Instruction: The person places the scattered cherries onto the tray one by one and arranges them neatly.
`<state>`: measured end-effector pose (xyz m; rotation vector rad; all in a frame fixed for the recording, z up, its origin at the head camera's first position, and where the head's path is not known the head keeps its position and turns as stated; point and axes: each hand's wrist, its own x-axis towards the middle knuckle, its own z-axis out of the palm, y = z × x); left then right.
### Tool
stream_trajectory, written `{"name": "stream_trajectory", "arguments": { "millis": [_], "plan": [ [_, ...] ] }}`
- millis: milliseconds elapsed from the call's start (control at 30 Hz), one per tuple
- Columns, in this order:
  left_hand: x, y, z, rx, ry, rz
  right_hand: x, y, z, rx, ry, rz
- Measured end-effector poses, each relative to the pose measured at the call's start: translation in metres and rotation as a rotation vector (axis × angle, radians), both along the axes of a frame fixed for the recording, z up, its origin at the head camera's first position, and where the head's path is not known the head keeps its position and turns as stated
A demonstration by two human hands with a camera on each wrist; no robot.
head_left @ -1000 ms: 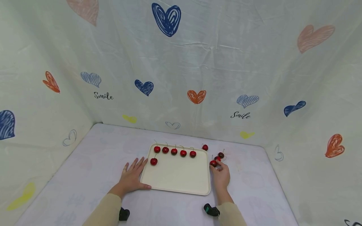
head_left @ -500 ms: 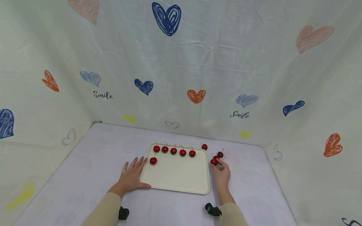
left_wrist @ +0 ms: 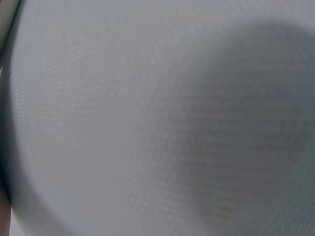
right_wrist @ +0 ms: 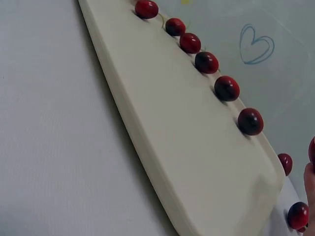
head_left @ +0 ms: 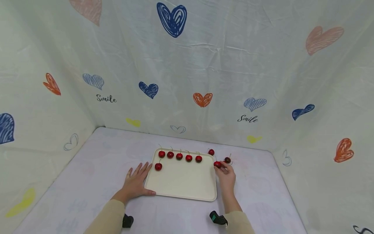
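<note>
My right hand pinches a red cherry by its sides at the right rim of a cream tray. Only a sliver of that hand's finger shows in the right wrist view. Fingers spread, my left hand rests along the tray's left edge, with the thumb at the near left corner. A row of several cherries lines the tray's far side, stems pointing away. Below the row's left end sits a single cherry.
Beyond the tray's far right corner lies a loose cherry. Another darker cherry is just past my right fingers. The pale cloth-covered table meets a heart-printed curtain at the back. The left wrist view shows mostly blurred grey cloth.
My right hand has taken a cherry from the loose group and moved it slightly left and away, to the tray's right rim. My left hand and the cherries on the tray stay put.
</note>
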<state>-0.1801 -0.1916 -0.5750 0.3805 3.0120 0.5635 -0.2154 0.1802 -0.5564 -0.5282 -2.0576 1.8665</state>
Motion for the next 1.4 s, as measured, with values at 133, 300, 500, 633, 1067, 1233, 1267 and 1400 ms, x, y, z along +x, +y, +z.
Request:
{"name": "stream_trajectory", "arguments": {
  "millis": [133,300,500,633,1067,1233,1267,1400],
  "plan": [
    [0.0,0.0,0.0,0.008,0.001,0.0,0.001,-0.01,0.004,-0.01,-0.004,0.045],
    [0.0,0.0,-0.004,0.007,0.01,-0.004,0.003,-0.024,0.004,-0.044,0.016,0.102],
    [-0.001,-0.001,-0.005,0.002,0.014,0.0,0.005,-0.04,0.007,-0.097,0.046,0.156],
    [-0.001,0.0,-0.005,0.006,0.011,0.003,0.007,-0.051,0.012,-0.128,0.033,0.177],
    [-0.001,0.0,-0.005,0.015,-0.002,0.0,0.006,-0.088,0.001,-0.112,0.09,0.278],
    [-0.001,0.0,-0.003,0.004,-0.009,0.002,0.009,-0.101,0.009,-0.131,0.104,0.355],
    [-0.001,0.0,-0.003,0.004,-0.014,0.004,0.011,-0.103,0.012,-0.136,0.099,0.365],
    [-0.001,0.0,-0.004,0.0,-0.017,0.007,0.018,-0.111,0.029,-0.131,0.066,0.393]
  ]
}}
